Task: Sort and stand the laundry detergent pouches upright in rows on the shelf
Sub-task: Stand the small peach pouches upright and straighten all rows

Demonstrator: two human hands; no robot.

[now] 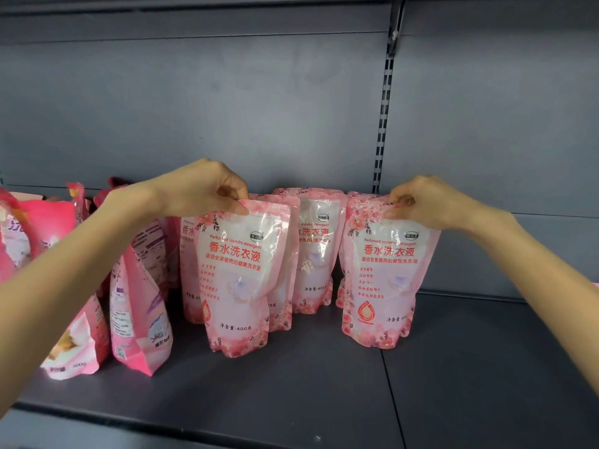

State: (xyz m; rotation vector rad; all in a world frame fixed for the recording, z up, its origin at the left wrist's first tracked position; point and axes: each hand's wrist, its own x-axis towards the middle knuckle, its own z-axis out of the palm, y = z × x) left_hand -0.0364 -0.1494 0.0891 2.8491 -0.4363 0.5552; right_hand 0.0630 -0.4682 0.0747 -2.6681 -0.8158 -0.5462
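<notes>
A flat grey back panel [227,102] fills most of the view, its matt surface marked by faint pale smudges near the middle. Right of centre a slotted metal strip [384,124] runs upright, with two rows of small dark slots along its length. Beyond the strip a second grey panel [502,124] carries on to the right edge. Across the top lies the dark underside of an upper board [194,4]. A black bracket [398,21] curves down from it to the strip's head, with a small pale clip [394,35] on it.
</notes>
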